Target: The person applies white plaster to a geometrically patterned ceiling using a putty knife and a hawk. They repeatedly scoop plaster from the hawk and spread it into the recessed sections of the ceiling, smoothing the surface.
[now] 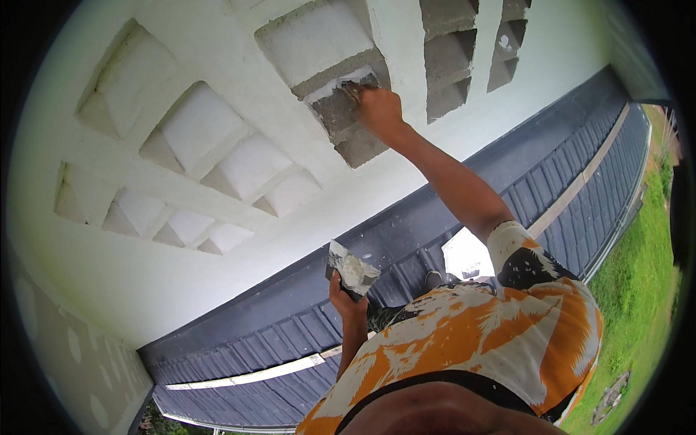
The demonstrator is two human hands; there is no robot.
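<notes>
My right hand [380, 114] is raised to a recessed grey block opening [346, 116] in the white wall. Its fingers are closed around a small, narrow tool [351, 90], mostly hidden by the hand. Fresh white plaster [341, 84] lies in a rough band along the ledge beside the tool's tip. Lower down, close to my body, my left hand [348, 299] grips a dark flat plaster board [355, 291] from below. A lumpy heap of white plaster [351, 268] covers much of the board.
White-coated recesses [199, 127] line the wall to the left; bare grey ones [448, 61] sit to the right. Below runs a dark ribbed roof [290, 341] with a pale batten [583, 174]. A white container [467, 255] stands near my foot [433, 278]. Grass [631, 297] lies beyond the roof edge.
</notes>
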